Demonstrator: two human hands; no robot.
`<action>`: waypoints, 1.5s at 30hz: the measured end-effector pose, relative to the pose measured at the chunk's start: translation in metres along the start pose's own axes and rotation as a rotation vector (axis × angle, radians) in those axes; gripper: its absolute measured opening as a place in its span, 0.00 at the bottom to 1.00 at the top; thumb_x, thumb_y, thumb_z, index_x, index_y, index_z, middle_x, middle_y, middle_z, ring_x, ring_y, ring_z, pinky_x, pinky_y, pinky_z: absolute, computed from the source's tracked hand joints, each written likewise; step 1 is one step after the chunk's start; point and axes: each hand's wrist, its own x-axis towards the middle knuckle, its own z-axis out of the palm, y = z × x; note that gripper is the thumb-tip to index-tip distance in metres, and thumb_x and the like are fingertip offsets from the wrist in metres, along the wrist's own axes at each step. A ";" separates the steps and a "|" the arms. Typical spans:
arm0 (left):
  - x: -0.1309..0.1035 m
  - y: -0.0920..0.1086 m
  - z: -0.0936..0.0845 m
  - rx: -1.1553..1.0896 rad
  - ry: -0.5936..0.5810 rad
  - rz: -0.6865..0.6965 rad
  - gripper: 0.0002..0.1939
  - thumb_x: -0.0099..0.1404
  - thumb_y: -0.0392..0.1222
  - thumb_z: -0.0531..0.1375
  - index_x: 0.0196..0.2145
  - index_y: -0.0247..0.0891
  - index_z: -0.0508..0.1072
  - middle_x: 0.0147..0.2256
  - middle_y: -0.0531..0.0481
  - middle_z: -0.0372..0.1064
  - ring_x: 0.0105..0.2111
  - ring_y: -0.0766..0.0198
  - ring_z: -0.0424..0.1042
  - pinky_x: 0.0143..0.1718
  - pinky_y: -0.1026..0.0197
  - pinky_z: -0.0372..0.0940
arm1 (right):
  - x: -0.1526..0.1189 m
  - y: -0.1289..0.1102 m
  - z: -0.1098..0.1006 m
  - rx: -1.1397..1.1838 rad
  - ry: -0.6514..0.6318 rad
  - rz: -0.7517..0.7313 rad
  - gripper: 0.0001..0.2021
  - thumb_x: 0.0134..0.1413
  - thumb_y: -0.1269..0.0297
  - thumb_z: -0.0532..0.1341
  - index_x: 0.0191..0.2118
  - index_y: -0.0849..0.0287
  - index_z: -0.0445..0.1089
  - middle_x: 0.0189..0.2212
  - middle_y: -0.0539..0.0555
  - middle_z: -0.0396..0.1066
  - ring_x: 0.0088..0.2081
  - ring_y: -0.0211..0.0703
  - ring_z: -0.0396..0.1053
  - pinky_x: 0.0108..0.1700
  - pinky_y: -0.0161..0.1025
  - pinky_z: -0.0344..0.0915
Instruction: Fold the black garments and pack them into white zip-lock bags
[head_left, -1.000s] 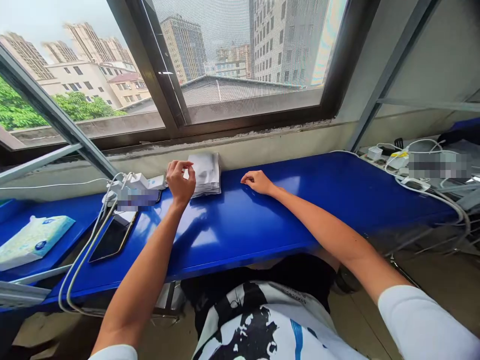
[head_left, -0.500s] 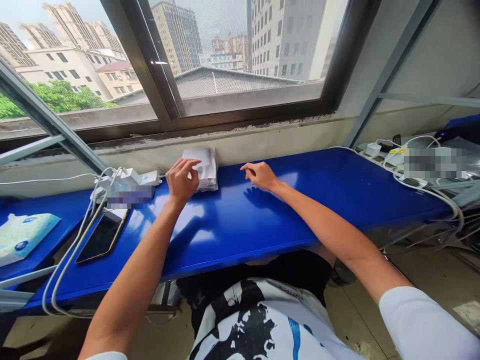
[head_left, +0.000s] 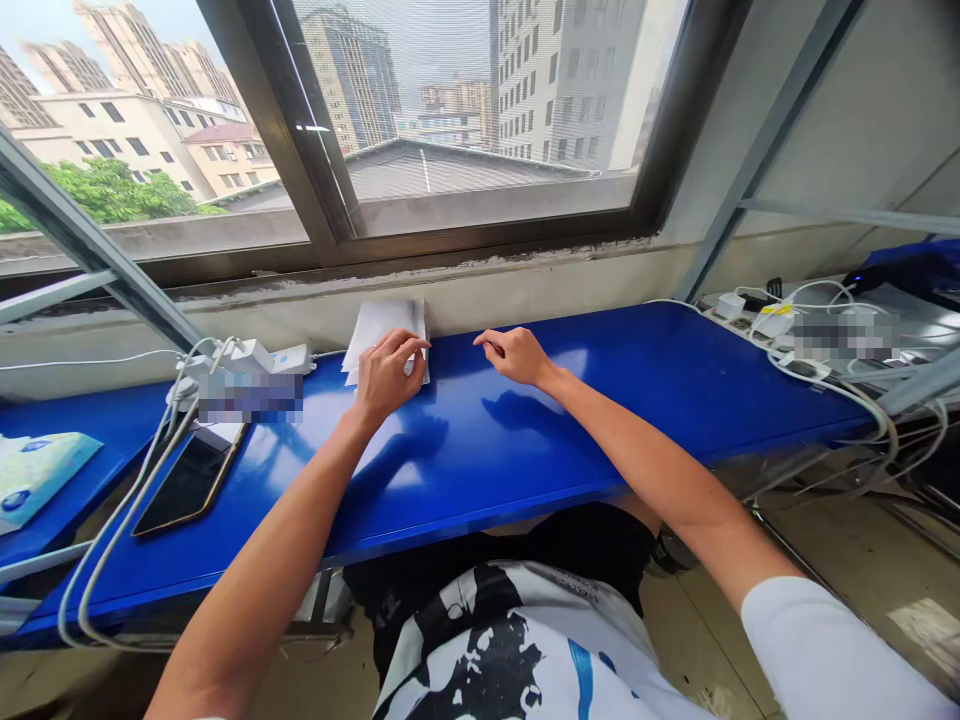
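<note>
My left hand (head_left: 391, 375) is raised over the blue tabletop, in front of a stack of flat whitish packets or papers (head_left: 386, 320). Its index finger and thumb curve towards each other with a gap between them, and nothing shows in it. The hand hides the lower part of the stack; whether it touches the stack I cannot tell. To the right, my right hand (head_left: 516, 355) hovers over the table with its fingers pointing left. Its fingers are bent and look pressed together; what they hold, if anything, is too small to make out.
A blue table (head_left: 570, 430) runs along the wall below a window (head_left: 480, 225). At left are a phone (head_left: 187, 485), white chargers with cables (head_left: 251, 358) and a tissue pack (head_left: 45, 475). More chargers and cables (head_left: 780, 320) lie at right, by metal frame posts (head_left: 765, 150).
My left hand has moved right and slightly down, nearer my right hand. The stack's left edge looks more fanned out. My right hand has barely moved; the view has shifted slightly.
</note>
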 end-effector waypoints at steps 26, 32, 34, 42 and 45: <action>0.001 -0.008 -0.005 -0.018 0.100 -0.170 0.19 0.64 0.30 0.54 0.49 0.40 0.76 0.41 0.47 0.80 0.49 0.51 0.73 0.50 0.54 0.64 | -0.003 -0.007 -0.012 0.154 -0.130 0.011 0.14 0.51 0.76 0.50 0.27 0.59 0.71 0.19 0.48 0.72 0.24 0.39 0.69 0.34 0.33 0.60; 0.006 -0.016 -0.006 -0.022 0.183 -0.368 0.16 0.68 0.34 0.55 0.50 0.39 0.76 0.35 0.44 0.78 0.54 0.48 0.70 0.60 0.47 0.59 | 0.000 -0.007 -0.009 0.118 -0.076 0.027 0.13 0.48 0.77 0.52 0.23 0.58 0.71 0.20 0.50 0.73 0.24 0.40 0.67 0.35 0.35 0.58; 0.006 -0.024 -0.009 -0.043 0.245 -0.477 0.17 0.69 0.34 0.55 0.53 0.38 0.75 0.30 0.45 0.76 0.55 0.48 0.70 0.61 0.46 0.59 | 0.000 -0.006 -0.008 0.113 -0.053 0.044 0.13 0.46 0.77 0.52 0.22 0.58 0.71 0.21 0.50 0.73 0.24 0.40 0.66 0.34 0.36 0.58; -0.003 -0.065 -0.016 -0.019 0.148 -0.878 0.13 0.56 0.33 0.65 0.41 0.38 0.78 0.39 0.41 0.79 0.48 0.43 0.74 0.58 0.39 0.62 | 0.000 -0.007 -0.005 0.226 -0.007 0.121 0.13 0.43 0.78 0.52 0.20 0.59 0.70 0.18 0.50 0.73 0.21 0.38 0.67 0.32 0.34 0.61; -0.007 -0.071 -0.017 -0.044 0.201 -0.930 0.13 0.56 0.35 0.65 0.41 0.38 0.79 0.40 0.43 0.79 0.46 0.46 0.76 0.56 0.43 0.65 | 0.001 -0.012 -0.002 0.319 0.003 0.153 0.12 0.43 0.77 0.50 0.22 0.59 0.69 0.20 0.50 0.75 0.20 0.37 0.70 0.28 0.32 0.63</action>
